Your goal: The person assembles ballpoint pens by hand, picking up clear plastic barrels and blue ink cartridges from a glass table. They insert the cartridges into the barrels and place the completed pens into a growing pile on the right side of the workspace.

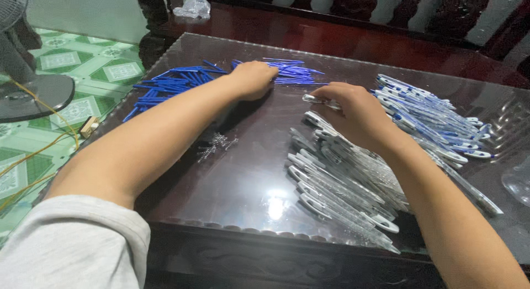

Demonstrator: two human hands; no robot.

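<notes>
My left hand (254,79) reaches far across the glass-topped table (243,184), its fingers curled on a spread of thin blue pen refills (171,85). My right hand (356,112) holds a clear pen barrel (319,100) with a white clip, pinched between its fingers above a heap of empty clear barrels (337,184). A small cluster of tiny metal springs (218,144) lies below my left forearm. At the right lies a pile of assembled white-and-blue pens (430,118).
A fan base (33,96) with yellow cord stands on the green tiled floor at the left. A crumpled plastic bag (190,6) sits on the dark wooden bench behind. A clear glass object (518,181) is at the right edge.
</notes>
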